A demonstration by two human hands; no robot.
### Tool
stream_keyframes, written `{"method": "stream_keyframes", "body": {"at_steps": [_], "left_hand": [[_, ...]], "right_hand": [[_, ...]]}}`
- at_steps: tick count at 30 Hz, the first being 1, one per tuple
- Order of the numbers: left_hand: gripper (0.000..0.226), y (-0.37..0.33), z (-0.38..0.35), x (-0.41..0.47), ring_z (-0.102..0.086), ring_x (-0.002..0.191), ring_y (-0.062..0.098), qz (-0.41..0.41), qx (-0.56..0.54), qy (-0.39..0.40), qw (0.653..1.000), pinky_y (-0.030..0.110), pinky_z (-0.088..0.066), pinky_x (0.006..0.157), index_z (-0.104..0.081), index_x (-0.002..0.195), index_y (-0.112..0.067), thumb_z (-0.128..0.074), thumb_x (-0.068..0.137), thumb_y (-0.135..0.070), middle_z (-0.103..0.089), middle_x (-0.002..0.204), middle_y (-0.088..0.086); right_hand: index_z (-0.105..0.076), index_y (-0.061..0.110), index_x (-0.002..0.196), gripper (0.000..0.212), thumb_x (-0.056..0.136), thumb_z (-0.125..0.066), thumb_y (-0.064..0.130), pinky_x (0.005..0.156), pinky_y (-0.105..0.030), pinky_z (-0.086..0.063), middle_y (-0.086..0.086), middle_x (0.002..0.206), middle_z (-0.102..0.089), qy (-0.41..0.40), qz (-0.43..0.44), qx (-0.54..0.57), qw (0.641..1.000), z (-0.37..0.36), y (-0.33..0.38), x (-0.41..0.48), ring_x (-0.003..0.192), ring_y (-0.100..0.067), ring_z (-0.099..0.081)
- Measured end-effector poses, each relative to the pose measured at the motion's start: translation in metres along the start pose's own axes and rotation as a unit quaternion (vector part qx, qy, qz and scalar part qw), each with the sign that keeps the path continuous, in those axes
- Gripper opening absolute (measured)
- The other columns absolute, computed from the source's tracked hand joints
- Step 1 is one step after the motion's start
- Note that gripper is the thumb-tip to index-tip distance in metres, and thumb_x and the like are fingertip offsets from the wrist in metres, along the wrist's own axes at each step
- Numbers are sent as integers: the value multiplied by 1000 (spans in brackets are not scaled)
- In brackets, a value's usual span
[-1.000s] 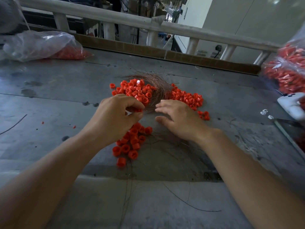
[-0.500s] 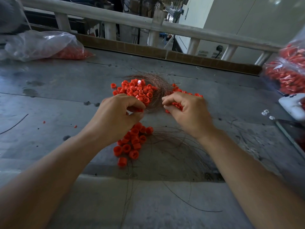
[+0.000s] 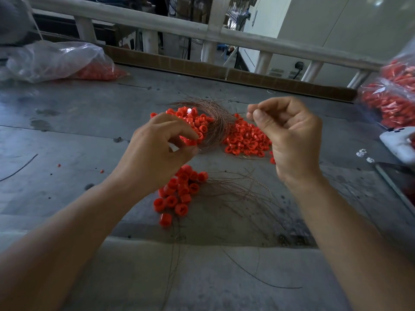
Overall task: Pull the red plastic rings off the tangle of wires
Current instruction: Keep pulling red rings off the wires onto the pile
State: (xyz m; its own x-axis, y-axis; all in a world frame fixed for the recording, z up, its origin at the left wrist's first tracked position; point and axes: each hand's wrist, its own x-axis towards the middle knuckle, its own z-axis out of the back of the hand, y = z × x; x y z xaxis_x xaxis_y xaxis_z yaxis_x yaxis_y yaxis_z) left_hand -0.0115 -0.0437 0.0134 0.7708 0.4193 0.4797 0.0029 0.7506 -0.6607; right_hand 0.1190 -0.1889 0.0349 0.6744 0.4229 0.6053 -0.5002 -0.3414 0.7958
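Head view: a grey, stained worktop [image 3: 67,135] carries everything. Near its middle, towards the far edge, lies the tangle of wires [image 3: 216,122], a swirl of fine copper-coloured strands curving like a nest. Red rings [image 3: 198,123], short open plastic sleeves, sit bunched in its left half. A loose ring pile [image 3: 244,140] lies flat just right of the tangle, touching it. A nearer ring pile [image 3: 179,194] lies closer to the near edge, with stray strands [image 3: 242,189] fanning out beside it and trailing over that edge.

The left grip [image 3: 157,153], a bare hand, covers the tangle's near-left side. Its thumb and fingertips are closed narrowly on one of the red rings there. The right grip [image 3: 289,135] is raised above the loose ring pile, fingers curled, thumb and forefinger pressed together. Whether a strand lies between them is too fine to tell.

A clear bag [image 3: 56,59] with red pieces lies at the far left corner. A second bag [image 3: 390,102] of red parts stands at the right edge. Below it sit a white device [image 3: 397,144] and two small white bits [image 3: 361,152]. A cardboard strip [image 3: 179,63] lines the far edge.
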Motion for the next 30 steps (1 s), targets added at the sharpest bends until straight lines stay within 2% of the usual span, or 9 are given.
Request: {"method": "stream_keyframes", "body": {"at_steps": [3,5,8,11,14,16,20,24,30], "left_hand": [[25,-10,3,-4,-58,82,-3,-73,-53,22,996,14,-50,75,-60,83,-39,-70,74,-18,-50,113,-23],[20,-14,2,-7,-61,87,1,-92,-94,57,990,17,-52,77,-61,85,-38,-67,74,-23,-51,118,-21],[18,-18,1,-10,-62,91,1,-94,-144,87,981,14,-50,80,-62,88,-34,-62,71,-28,-56,112,-18],[23,-19,1,-10,-63,92,-1,-105,-174,70,977,11,-48,81,-62,89,-30,-71,72,-19,-60,103,-14],[26,-18,3,-9,-63,94,-1,-112,-212,46,970,11,-47,81,-61,91,-26,-67,71,-10,-62,101,-11],[25,-18,4,-8,-63,95,2,-99,-240,43,965,13,-48,82,-61,90,-23,-66,70,-9,-63,101,-8],[24,-18,4,-9,-65,95,6,-79,-245,38,966,16,-50,82,-62,89,-24,-66,69,-10,-64,99,-7],[24,-17,5,-8,-66,89,8,-50,-237,10,970,21,-52,82,-63,90,-26,-72,70,-17,-66,96,-5],[23,-17,5,-7,-65,81,3,-20,-190,8,982,15,-52,77,-62,88,-32,-63,66,-26,-66,89,-11]], "right_hand": [[-62,20,77,20,76,-65,0,74,-26,-53,5,77,-69,59,7,-32,998,-6,4,-5,79,-16,-67],[-61,23,77,20,75,-66,3,75,-26,-52,9,84,-67,106,19,-72,992,-12,5,-10,85,-12,-65],[-60,28,77,20,74,-66,8,81,-31,-50,10,99,-62,153,23,-114,981,-19,7,-15,98,-10,-60],[-59,27,88,17,79,-61,13,85,-32,-48,9,103,-61,179,-4,-94,979,-19,9,-16,99,-9,-59],[-55,25,105,22,85,-52,16,86,-22,-47,9,104,-61,237,-67,-43,968,-19,10,-15,101,-4,-59],[-54,25,105,23,86,-52,12,85,-20,-47,9,101,-62,267,-71,-49,960,-20,9,-16,99,-3,-60],[-59,25,98,27,82,-61,4,79,-21,-50,5,88,-64,236,-46,-88,967,-20,10,-16,85,-6,-62],[-61,28,85,27,81,-63,2,64,-11,-44,16,77,-60,191,1,-158,969,-17,12,-16,69,4,-58],[-61,26,82,20,81,-65,6,59,-7,-39,15,74,-56,194,7,-215,957,-16,15,-16,63,4,-52]]}}
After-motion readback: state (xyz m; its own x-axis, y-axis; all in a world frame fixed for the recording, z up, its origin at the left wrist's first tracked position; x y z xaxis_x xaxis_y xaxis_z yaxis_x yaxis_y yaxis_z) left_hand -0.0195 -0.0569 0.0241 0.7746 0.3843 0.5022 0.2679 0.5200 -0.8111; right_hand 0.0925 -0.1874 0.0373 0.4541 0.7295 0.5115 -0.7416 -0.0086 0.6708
